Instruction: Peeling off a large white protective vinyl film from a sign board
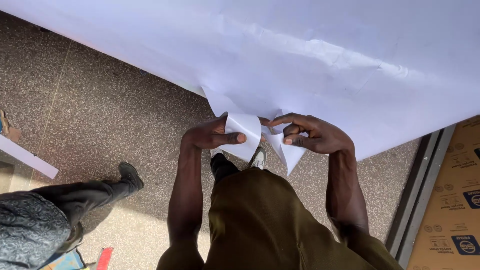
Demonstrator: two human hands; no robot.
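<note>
Film peeling is where we are, as far as we can judge: the big white sheet point(310, 55) fills the far half of the view, and at its near edge a thin white layer point(250, 135) is lifted and folded back toward us in a couple of pointed flaps.

Our left hand point(212, 134) is closed on the left flap, thumb laid flat across the front of it and the fingers tucked behind. Our right hand point(312, 134) is curled in just beside it, fingertips pinching the crumpled bit where the second flap hangs down to a point. The two hands nearly touch in the middle. We can't tell whether the flaps are a separate film or just a torn edge of the same sheet.

Our guess on the next move: it calls for an even pull from both hands, low and toward us, so the layer comes away in one piece instead of tearing at that crease.

Below us there's speckled floor point(115, 115), our own shoe point(258, 158), another person's leg point(95, 192) at the near left, and brown printed board point(452, 210) at the right.
</note>
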